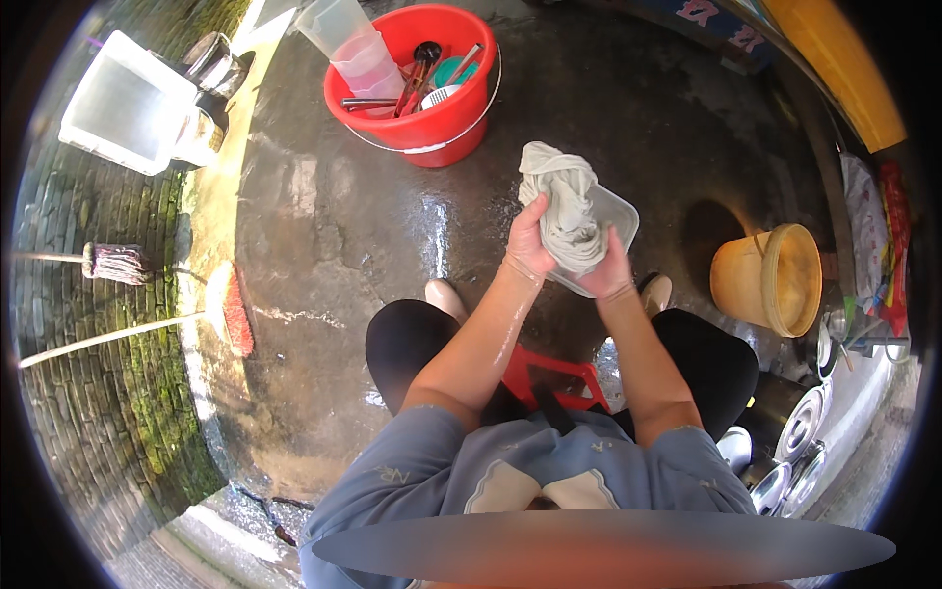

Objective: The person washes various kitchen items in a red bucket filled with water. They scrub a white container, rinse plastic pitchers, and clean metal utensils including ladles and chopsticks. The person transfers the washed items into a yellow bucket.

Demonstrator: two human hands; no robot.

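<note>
A blue-grey shirt (412, 471) filled the space nearest the camera, a blurred oval covering part of its lower front. Ahead of it were the black-clad knees (410, 344), parted on either side of a red plastic frame (549, 371) that stood just behind the grips. Both bare forearms passed between the knees, elbows bent, and drew together toward the front.

The left grip (531, 241) was closed on a bunched pale cloth (564, 206), thumb along its near left side, the wrist wet. The right grip (610, 273), slightly blurred, curled against the cloth's right side and the near part of a translucent shallow container (616, 221); whether it pinched one or both, I could not tell. The cloth lay over the container, whose rounded edge showed on the right and in a sliver below. Pale shoes (655, 293) rested on the floor outside each grip.

Wet dark floor (324, 285) ran leftward from the grips to a sunlit strip (218, 211), leaving wide room on that side. To their right, well apart, a yellowish bucket (751, 280) lay tipped, its rim turned outward. Ahead and left, across a stretch of floor, stood a red bucket (446, 152) holding utensils (420, 71) and clear plastic containers (358, 49). Farther left, an orange-red broom (232, 312) met the strip, with a mop (116, 263) beyond it against mossy brickwork (78, 393).
</note>
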